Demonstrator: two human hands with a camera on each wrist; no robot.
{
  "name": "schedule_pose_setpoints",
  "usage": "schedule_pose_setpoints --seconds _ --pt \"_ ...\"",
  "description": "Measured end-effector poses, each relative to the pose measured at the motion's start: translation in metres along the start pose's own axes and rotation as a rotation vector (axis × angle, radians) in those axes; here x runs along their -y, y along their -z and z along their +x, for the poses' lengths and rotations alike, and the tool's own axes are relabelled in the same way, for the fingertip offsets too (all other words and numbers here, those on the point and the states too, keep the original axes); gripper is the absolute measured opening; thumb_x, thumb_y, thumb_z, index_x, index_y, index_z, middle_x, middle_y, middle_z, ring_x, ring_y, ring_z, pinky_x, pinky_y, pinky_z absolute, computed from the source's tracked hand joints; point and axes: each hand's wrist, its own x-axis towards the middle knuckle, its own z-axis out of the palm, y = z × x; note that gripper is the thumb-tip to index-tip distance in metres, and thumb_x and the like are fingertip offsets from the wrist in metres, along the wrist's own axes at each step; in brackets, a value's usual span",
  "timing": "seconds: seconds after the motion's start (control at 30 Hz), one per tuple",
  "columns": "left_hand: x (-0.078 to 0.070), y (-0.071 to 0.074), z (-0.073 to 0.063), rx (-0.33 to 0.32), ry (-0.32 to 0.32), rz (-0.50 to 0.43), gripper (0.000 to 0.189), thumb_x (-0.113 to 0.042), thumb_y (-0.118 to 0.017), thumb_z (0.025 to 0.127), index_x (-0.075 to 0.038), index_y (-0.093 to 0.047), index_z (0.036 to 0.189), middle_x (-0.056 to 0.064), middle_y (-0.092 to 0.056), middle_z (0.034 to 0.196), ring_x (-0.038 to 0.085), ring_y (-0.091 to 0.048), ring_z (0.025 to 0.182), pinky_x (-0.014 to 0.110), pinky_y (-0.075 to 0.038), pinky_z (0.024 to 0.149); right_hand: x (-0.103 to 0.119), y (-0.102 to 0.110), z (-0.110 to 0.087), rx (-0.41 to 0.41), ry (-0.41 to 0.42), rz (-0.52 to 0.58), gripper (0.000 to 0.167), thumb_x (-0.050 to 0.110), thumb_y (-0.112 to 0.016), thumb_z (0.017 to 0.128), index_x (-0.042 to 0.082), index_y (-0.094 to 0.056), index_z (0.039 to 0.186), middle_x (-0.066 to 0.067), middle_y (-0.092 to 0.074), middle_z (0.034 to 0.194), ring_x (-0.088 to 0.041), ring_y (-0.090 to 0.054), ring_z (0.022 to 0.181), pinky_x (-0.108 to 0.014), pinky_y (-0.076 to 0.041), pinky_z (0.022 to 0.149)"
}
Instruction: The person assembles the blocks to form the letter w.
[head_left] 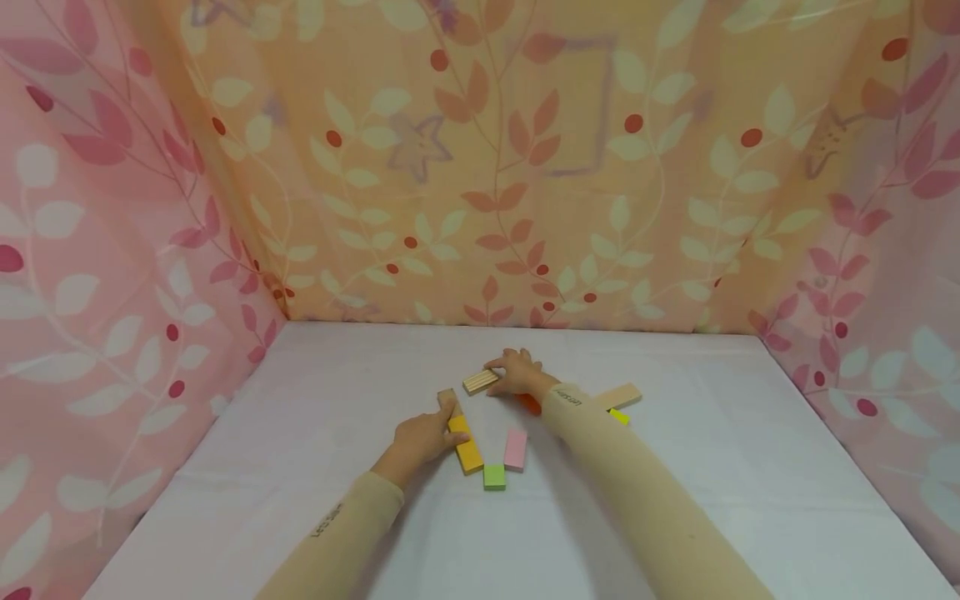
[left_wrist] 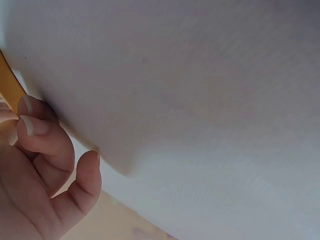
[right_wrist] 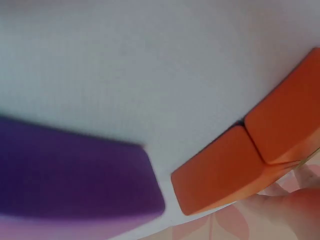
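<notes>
The right hand's [head_left: 519,375] finger and thumb pinch one end of a ribbed wooden block [head_left: 476,383]; the left hand's [head_left: 423,437] curled fingers hold a yellow block [head_left: 470,457], thumb across its top. Nearer on the desk [head_left: 360,358] lie a green block [head_left: 494,477] and a pink block [head_left: 515,450]. A dipping right wrist could knock the orange blocks [right_wrist: 215,175] beneath it; uneven left-thumb pressure could skew the yellow one.
</notes>
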Motion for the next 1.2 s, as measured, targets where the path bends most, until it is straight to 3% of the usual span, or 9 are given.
schedule_pose_setpoints --seconds 0.37,0.5,0.63,0.73,0.83,0.9,1.03,1.1,1.2 --pt "0.000 -0.004 0.004 -0.006 -0.004 -0.014 0.077 -0.057 -0.058 0.090 -0.015 -0.037 0.151 0.020 -0.063 0.123 0.038 -0.061 0.108 0.051 -0.049 0.085 -0.006 -0.001 -0.001 -0.067 -0.022 0.058 0.037 0.031 -0.079 0.082 0.017 -0.072 0.116 -0.019 -0.033 0.152 -0.043 -0.021 0.139 -0.064 -0.020 0.106" --pt "0.001 -0.005 0.003 -0.009 -0.006 -0.018 0.077 -0.056 -0.058 0.091 -0.014 -0.036 0.151 0.021 -0.064 0.122 0.039 -0.062 0.107 0.051 -0.049 0.083 -0.007 0.002 -0.008 -0.109 0.020 0.092 0.033 0.031 -0.080 0.081 0.015 -0.072 0.109 -0.019 -0.037 0.149 -0.043 -0.024 0.137 -0.063 -0.022 0.105" --pt "0.002 -0.003 0.001 -0.019 -0.015 -0.021 0.077 -0.055 -0.058 0.091 -0.013 -0.036 0.151 0.022 -0.064 0.119 0.039 -0.062 0.105 0.050 -0.050 0.082 -0.004 0.011 -0.018 -0.176 0.045 0.190 0.033 0.029 -0.081 0.080 0.010 -0.071 0.106 -0.018 -0.050 0.137 -0.042 -0.036 0.130 -0.057 -0.028 0.106" --pt "0.003 -0.002 0.000 -0.014 -0.011 -0.033 0.076 -0.054 -0.058 0.091 -0.012 -0.036 0.151 0.022 -0.064 0.120 0.040 -0.061 0.107 0.051 -0.049 0.084 -0.001 0.017 -0.025 -0.207 0.016 0.354 0.034 0.024 -0.080 0.082 0.005 -0.069 0.108 -0.015 -0.060 0.122 -0.035 -0.048 0.116 -0.048 -0.038 0.102" --pt "0.002 0.000 -0.001 -0.003 0.001 -0.042 0.074 -0.053 -0.058 0.092 -0.013 -0.036 0.151 0.022 -0.063 0.123 0.041 -0.060 0.109 0.051 -0.048 0.085 0.002 0.020 -0.032 -0.195 -0.026 0.607 0.033 0.015 -0.075 0.086 -0.001 -0.065 0.113 -0.015 -0.065 0.109 -0.027 -0.059 0.099 -0.041 -0.048 0.093" --pt "0.002 0.001 -0.002 0.000 0.004 -0.037 0.074 -0.053 -0.058 0.092 -0.014 -0.036 0.151 0.022 -0.063 0.122 0.040 -0.061 0.108 0.050 -0.048 0.084 0.003 0.020 -0.036 -0.159 -0.057 0.789 0.033 0.010 -0.071 0.089 -0.004 -0.061 0.117 -0.016 -0.067 0.103 -0.022 -0.065 0.088 -0.038 -0.052 0.085" --pt "0.001 0.002 -0.003 -0.009 -0.008 -0.026 0.073 -0.052 -0.059 0.092 -0.012 -0.038 0.150 0.022 -0.065 0.118 0.040 -0.063 0.103 0.050 -0.050 0.079 0.007 0.015 -0.045 -0.019 -0.143 1.109 0.038 0.003 -0.062 0.094 -0.006 -0.053 0.130 -0.015 -0.066 0.101 -0.017 -0.067 0.077 -0.035 -0.054 0.081" --pt "0.000 0.002 -0.003 -0.014 -0.013 -0.021 0.072 -0.052 -0.059 0.092 -0.011 -0.040 0.148 0.022 -0.066 0.115 0.040 -0.063 0.101 0.049 -0.050 0.078 0.007 0.011 -0.049 0.046 -0.193 1.205 0.041 0.002 -0.057 0.096 -0.005 -0.049 0.136 -0.013 -0.063 0.101 -0.014 -0.064 0.075 -0.030 -0.054 0.079" --pt "0.000 0.001 -0.003 -0.015 -0.014 -0.014 0.070 -0.053 -0.058 0.092 -0.009 -0.044 0.145 0.021 -0.067 0.111 0.039 -0.064 0.098 0.048 -0.051 0.077 0.005 0.005 -0.054 0.089 -0.239 1.253 0.045 0.001 -0.053 0.098 -0.004 -0.044 0.142 -0.009 -0.060 0.097 -0.014 -0.059 0.076 -0.028 -0.053 0.074"
